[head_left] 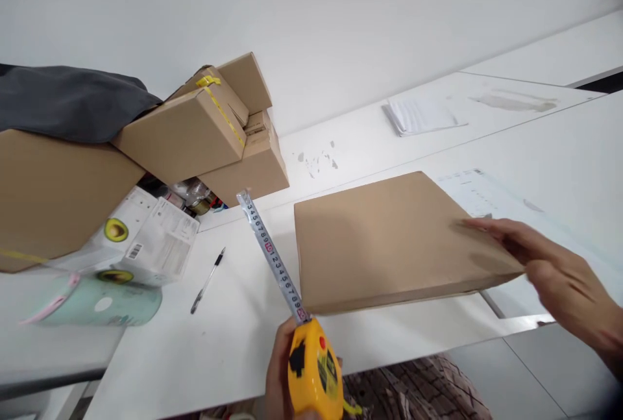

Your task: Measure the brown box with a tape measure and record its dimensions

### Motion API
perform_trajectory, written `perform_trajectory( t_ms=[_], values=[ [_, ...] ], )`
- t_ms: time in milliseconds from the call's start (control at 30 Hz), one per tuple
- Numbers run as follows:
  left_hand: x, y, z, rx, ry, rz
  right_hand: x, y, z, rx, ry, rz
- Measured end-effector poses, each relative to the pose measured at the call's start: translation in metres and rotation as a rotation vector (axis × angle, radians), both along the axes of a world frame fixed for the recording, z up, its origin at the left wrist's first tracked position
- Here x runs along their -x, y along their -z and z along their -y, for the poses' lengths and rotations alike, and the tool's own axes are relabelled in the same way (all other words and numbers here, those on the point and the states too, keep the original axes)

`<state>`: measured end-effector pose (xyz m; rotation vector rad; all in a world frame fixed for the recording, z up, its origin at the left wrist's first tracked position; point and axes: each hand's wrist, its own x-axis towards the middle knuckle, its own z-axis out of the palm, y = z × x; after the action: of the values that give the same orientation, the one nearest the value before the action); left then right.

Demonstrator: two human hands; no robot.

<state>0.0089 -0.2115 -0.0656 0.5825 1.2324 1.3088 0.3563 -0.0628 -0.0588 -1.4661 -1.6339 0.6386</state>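
"One dark cloth (68, 105), lying over stacked brown boxes (180, 141) toward the surface's (228, 361) back left corner. Next?"

"One mint-green container (104, 303), pink-banded, by the left edge. White boxes (165, 238), avocado pictures, just behind it. One pen (208, 280), black and clear, lying inward from the left edge."

"Left hand (279, 368)?"

"At the near edge: fingers wrapped round one tape measure (316, 368), yellow case. Blade (275, 261) drawn out, pointing toward the back left corner, beside the left end of the carton (379, 245); contact between the two cannot be told."

"The carton, then?"

"One, brown, flat, lying on the surface, closer to the near edge than the back."

"White sheets (421, 116)?"

"One stack, by the back edge."

"Right hand (567, 271), last?"

"At the carton's right end, fingers on its top face, thumb by the near right corner; whether clamped, cannot tell."
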Motion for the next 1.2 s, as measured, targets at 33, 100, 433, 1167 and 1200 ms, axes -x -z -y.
perform_trajectory(
  t_ms=[33,100,433,1167,1200],
  values=[
    [-0.001,-0.001,-0.003,-0.065,-0.005,-0.018,0.005,-0.007,0.000,-0.043,-0.056,-0.001],
    [0.004,-0.009,-0.015,-0.152,0.000,-0.079,0.015,-0.026,-0.010,-0.070,-0.102,-0.006],
    [0.019,-0.069,-0.111,-0.371,0.072,-0.298,0.064,-0.098,-0.106,-0.305,-0.035,0.382],
    [-0.071,-0.031,-0.091,-0.075,0.539,-0.131,0.114,-0.116,-0.160,-0.194,-0.128,0.476],
    [-0.073,-0.031,-0.090,-0.063,0.535,-0.124,0.115,-0.116,-0.161,-0.183,-0.116,0.491]
  ],
)
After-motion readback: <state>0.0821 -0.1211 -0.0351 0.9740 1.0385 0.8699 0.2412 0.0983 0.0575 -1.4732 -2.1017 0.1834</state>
